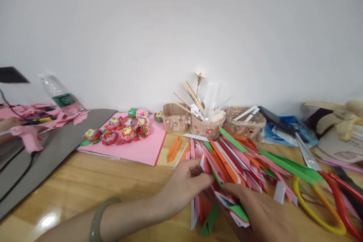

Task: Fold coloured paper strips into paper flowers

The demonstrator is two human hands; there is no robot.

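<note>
My left hand (184,185), with a jade-green bangle on its wrist, has thumb and fingers closed on folded paper strips. My right hand (258,211) grips a small bundle of folded paper pieces (234,211) in white, green and red just below the left fingertips. The two hands almost meet. Around and beyond them spreads a loose pile of folded paper strips (227,159) in orange, pink, red and green. A single orange folded piece (174,149) lies apart on the wooden table (127,185). Parts of the fingers are hidden by paper.
Three woven baskets (176,118) stand against the wall, one packed with sticks. Paper flowers (127,134) rest on a pink sheet (146,153). Scissors (312,162) lie at right. Far left are a pink glue gun (28,138), a person's hand (8,126) and a bottle (61,94).
</note>
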